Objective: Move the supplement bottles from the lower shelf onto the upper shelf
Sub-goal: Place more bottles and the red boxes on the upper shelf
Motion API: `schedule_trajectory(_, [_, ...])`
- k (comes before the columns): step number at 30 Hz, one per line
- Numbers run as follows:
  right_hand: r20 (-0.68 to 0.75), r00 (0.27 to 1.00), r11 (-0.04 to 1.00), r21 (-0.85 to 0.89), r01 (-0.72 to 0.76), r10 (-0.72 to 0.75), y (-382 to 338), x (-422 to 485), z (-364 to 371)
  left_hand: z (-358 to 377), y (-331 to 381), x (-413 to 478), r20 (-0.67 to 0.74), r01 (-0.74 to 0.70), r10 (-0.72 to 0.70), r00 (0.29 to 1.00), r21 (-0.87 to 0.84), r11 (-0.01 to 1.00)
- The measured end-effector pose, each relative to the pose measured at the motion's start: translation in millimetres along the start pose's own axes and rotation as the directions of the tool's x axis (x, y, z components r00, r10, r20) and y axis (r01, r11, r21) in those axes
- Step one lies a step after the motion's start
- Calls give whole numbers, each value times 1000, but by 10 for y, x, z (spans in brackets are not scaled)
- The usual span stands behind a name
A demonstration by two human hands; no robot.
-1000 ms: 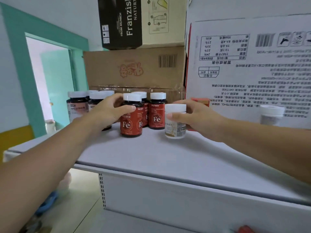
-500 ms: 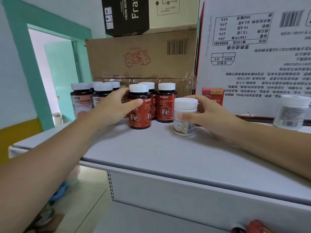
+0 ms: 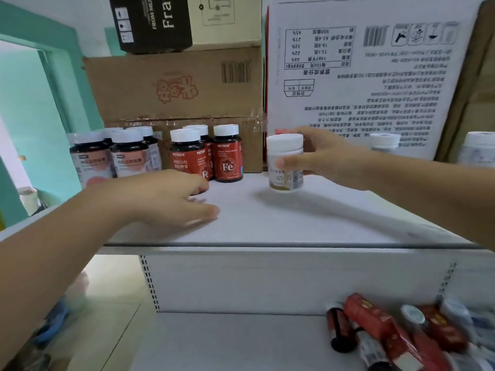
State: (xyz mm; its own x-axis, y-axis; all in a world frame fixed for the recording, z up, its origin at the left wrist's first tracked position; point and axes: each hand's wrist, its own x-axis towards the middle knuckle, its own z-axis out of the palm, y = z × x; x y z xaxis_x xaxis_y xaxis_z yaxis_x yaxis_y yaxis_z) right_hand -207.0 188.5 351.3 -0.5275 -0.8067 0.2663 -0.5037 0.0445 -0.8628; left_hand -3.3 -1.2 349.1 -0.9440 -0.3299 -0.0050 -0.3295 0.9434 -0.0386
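The left hand [image 3: 171, 199], released and empty, has drawn back from the red Fe bottle [image 3: 187, 156], which stands on the upper shelf [image 3: 294, 226]. The white bottle [image 3: 285, 162] stays upright at the shelf's surface, grasped by the right hand [image 3: 326, 156]. At lower right, further bottles [image 3: 375, 325] lie on the lower shelf [image 3: 227, 341].

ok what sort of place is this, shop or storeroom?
Probably a shop's stockroom: white slotted retail shelving, rows of identical supplement bottles, and shipping cartons stacked behind them.
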Motion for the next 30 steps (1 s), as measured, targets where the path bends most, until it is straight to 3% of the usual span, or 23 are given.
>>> schedule_trajectory(7, [-134,990,999,14,-46,48,6,-730,-513,-135,985,323,26,-310,312,950,-58,949])
schedule_trajectory(15, [-216,975,998,-14,-58,53,287,-1070,-1426,-235,2132,891,-15,-411,411,911,-85,908])
schedule_trajectory(19, [-244,967,997,-12,-76,71,526,-1021,-1881,-284,2546,1182,1,-361,362,932,-54,931])
schedule_trajectory(25, [-313,940,983,-79,-165,132,956,-634,-2319,-276,2767,1633,55,-137,136,989,3,991])
schedule_trajectory(30, [-315,935,985,-5,-174,164,1220,-402,-2364,-26,2874,1749,78,-117,118,990,-19,993])
